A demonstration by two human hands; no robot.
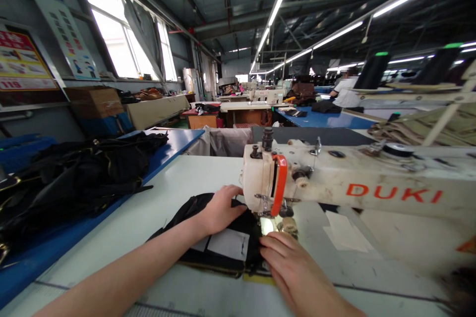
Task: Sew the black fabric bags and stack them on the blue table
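A black fabric piece (pixel 201 208) lies on the sewing machine's pale bed, its near side under the needle area. It bears a white rectangular patch (pixel 228 245) and a brass-toothed zipper (pixel 215 270) along the near edge. My left hand (pixel 225 208) rests on top of the fabric, thumb apart from the fingers, just left of the machine head (pixel 256 178). At the fabric's right edge, my right hand (pixel 292 267) has its fingers together on the cloth, close to the lit needle area; its thumb is hidden. The sewing machine (pixel 372 183) has an orange guard (pixel 279 183).
Dark garments or bags with zippers are heaped (pixel 85 173) on a blue table to the left. White paper pieces (pixel 345 230) lie right of the needle. Black thread cones (pixel 372 72) stand behind the machine. A person in white (pixel 345 90) is farther back.
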